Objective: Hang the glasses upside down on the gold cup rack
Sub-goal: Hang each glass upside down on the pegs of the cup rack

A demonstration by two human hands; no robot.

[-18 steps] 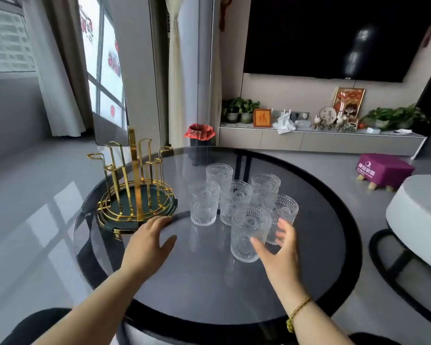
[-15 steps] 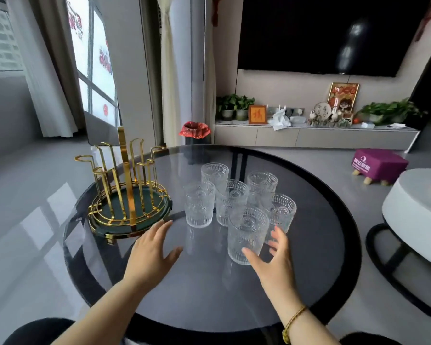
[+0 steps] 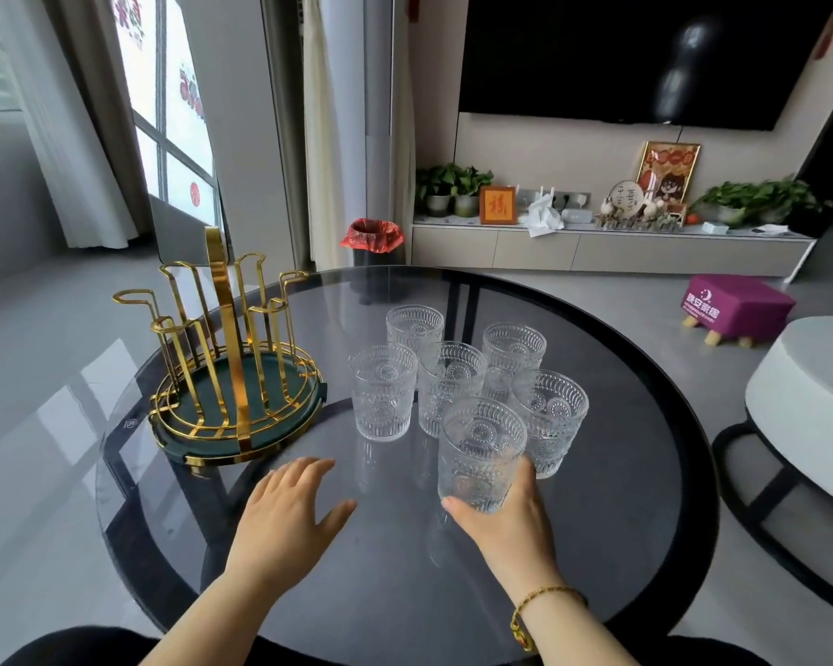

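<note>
Since the earlier frame, right hand [image 3: 503, 519] has closed around the nearest embossed glass [image 3: 481, 451]; left hand [image 3: 287, 519] rests open, fingers spread, below gold cup rack [image 3: 234, 358] on the counter [image 3: 621, 497].

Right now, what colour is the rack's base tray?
Dark green base tray with gold trim, clearest in the head view.

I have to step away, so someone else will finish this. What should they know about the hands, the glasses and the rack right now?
Right hand: wrapped around the nearest glass, low on its body; the glass is upright.
Left hand: open and empty, over the table just in front of the gold cup rack.
Other five glasses: upright, clustered mid-table.
Done: nothing hung; every rack prong is bare.
Left: invert and hang all six, starting with the held one.
</note>
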